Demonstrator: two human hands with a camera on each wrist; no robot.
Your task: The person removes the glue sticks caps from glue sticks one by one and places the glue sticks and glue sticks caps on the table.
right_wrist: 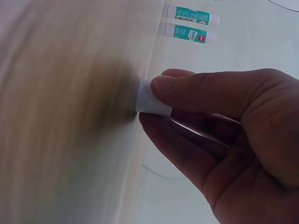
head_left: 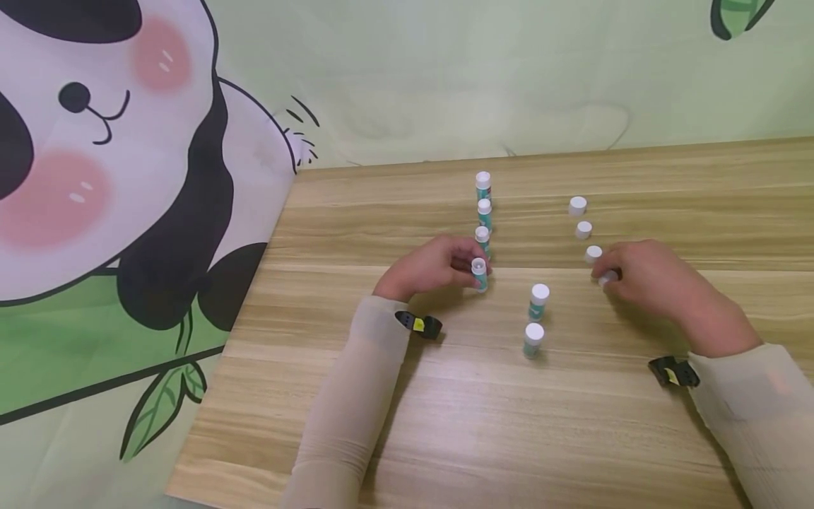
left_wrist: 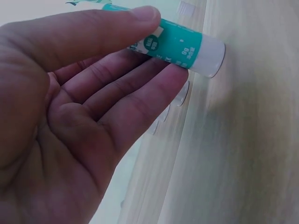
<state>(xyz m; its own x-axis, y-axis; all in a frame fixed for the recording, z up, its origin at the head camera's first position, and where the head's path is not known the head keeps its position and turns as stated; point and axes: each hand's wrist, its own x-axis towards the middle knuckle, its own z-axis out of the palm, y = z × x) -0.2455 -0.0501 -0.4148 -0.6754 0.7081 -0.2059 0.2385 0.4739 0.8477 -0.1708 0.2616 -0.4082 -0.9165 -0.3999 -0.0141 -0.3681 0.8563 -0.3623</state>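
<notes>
My left hand pinches an uncapped glue stick with a teal label between thumb and fingers. In the head view that glue stick stands at the near end of a row of upright glue sticks. Over on the right, my right hand pinches a white cap by its sides, down at the tabletop. Beyond it, more white caps lie in a line. Two capped glue sticks stand between the hands, nearer to me.
The wooden table has its left edge beside a cloth printed with a panda. A pale green backdrop rises behind the far edge. Black wrist cameras sit at both sleeves.
</notes>
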